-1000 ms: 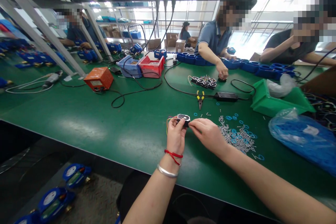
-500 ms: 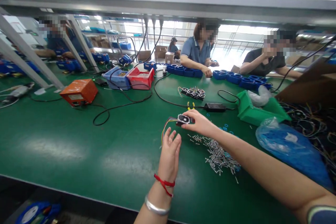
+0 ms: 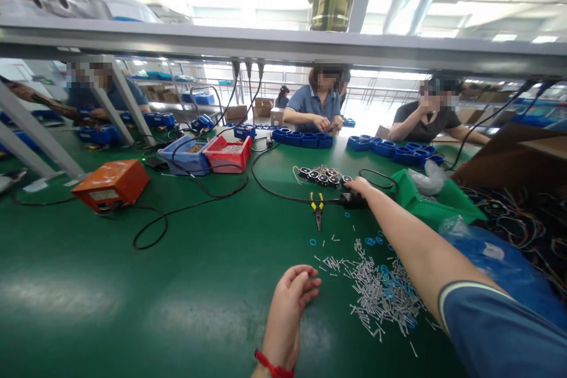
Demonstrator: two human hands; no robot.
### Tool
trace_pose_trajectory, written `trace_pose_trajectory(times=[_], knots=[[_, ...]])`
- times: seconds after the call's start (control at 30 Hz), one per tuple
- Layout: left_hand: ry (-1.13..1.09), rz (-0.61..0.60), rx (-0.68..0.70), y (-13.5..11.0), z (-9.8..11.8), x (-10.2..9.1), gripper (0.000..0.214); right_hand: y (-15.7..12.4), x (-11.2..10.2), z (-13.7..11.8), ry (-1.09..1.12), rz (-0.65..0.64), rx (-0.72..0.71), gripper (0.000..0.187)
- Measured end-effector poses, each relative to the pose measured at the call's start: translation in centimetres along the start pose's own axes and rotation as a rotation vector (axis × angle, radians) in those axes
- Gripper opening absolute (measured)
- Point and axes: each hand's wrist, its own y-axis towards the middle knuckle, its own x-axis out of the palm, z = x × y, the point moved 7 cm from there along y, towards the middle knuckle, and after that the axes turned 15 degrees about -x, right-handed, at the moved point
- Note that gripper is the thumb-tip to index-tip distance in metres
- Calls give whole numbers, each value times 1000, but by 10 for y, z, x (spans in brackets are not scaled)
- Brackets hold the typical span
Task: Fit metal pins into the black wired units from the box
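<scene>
Far out over the green table, my right hand [image 3: 359, 186] has its fingers closed on a small black fan [image 3: 346, 179] at the right end of a group of similar wired fans [image 3: 323, 178]. Part of that fan is hidden by the fingers. My left hand [image 3: 296, 292] is nearer me, with loosely curled fingers apart and nothing in them. Right of it lies a pile of screws [image 3: 376, 289] mixed with blue rings [image 3: 384, 271]. Yellow-handled pliers [image 3: 317, 209] lie between the fans and my left hand.
A black power adapter [image 3: 352, 199] and cables lie under my right arm. At right are a green bin [image 3: 416, 204] and a blue plastic bag [image 3: 500, 271]. Leftward stand an orange box [image 3: 110, 183], a blue bin [image 3: 183, 156] and a red bin [image 3: 227, 155]. Co-workers sit opposite.
My right hand has carried the fan forward to the group of fans. My left hand has come back toward me, away from the wires. The camera view has tilted up.
</scene>
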Motion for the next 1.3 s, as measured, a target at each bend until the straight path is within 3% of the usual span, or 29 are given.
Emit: trace_pose_trajectory(times=[0.1,0.17,0.33,0.43,0.57,0.67,0.77,0.9,0.97,1.17,1.23,1.3], knots=[[18,12,-16,-3,0,3,23,-11,3,8,20,-14,-43,23],[36,14,-35,-5,-1,6,23,-37,-5,15,33,4,-97,28],[85,27,-85,-7,-10,13,26,-165,-49,41,27,43,-303,35],[105,61,-111,-4,-19,14,26,-252,-88,75,-85,70,-408,31],[133,65,-141,-2,-31,18,23,-337,-157,163,-282,180,-171,30],[148,91,-148,-2,-36,18,19,-375,-204,219,-421,273,-8,30],[160,112,-132,0,-37,16,17,-391,-224,254,-539,226,125,33],[163,127,-116,2,-36,11,16,-397,-209,280,-598,-25,316,52],[164,139,-111,2,-36,10,15,-397,-201,282,-620,-74,365,51],[170,121,-71,-2,-33,11,14,-394,-209,270,-580,14,368,42],[174,105,-66,-5,-33,13,15,-390,-221,249,-542,128,301,42],[186,79,-66,-8,-35,17,16,-381,-230,212,-485,283,180,41]])
